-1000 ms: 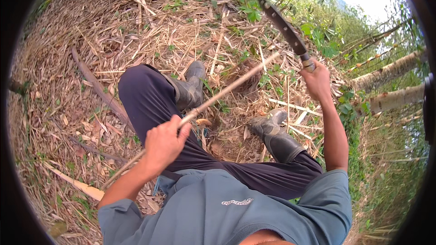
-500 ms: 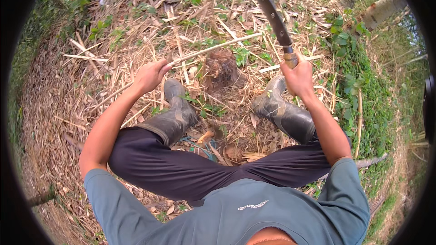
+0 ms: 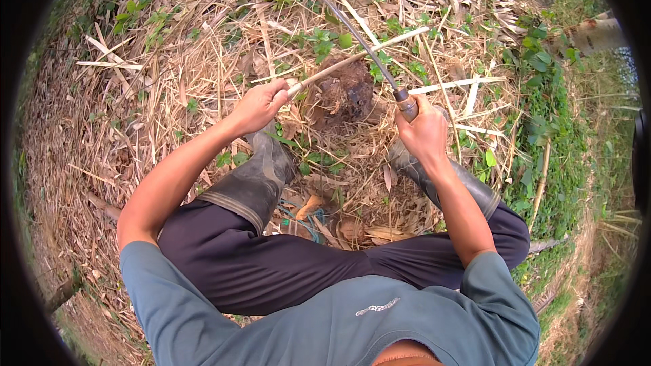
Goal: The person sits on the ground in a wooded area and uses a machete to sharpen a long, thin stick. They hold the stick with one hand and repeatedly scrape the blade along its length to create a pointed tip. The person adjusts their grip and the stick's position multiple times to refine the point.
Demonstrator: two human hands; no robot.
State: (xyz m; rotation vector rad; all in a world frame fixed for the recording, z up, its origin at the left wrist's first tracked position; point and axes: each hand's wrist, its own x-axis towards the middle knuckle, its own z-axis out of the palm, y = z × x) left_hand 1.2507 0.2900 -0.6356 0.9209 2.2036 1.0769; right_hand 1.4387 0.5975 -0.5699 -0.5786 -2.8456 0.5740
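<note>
My left hand point(image 3: 263, 105) is closed round a thin pale stick point(image 3: 332, 69), which slants up to the right from my fingers. The stick passes over a brown, rough stump point(image 3: 344, 100) between my boots. In my right hand point(image 3: 424, 130) is the wooden handle of a machete point(image 3: 380, 68), my fingers wrapped round it. Its dark blade points up and to the left, seen nearly edge-on, and crosses the stick above the stump. Whether blade and stick touch, I cannot tell.
My black rubber boots point(image 3: 252, 176) stand either side of the stump. Split pale strips point(image 3: 468, 84) and dry leaves litter the ground. Blue-green cord point(image 3: 315, 225) lies between my legs. Green creepers point(image 3: 542, 122) and pale trunks point(image 3: 590, 35) are at the right.
The machete has swung down and left from its raised position to cross the stick. My left hand and the stick have shifted right.
</note>
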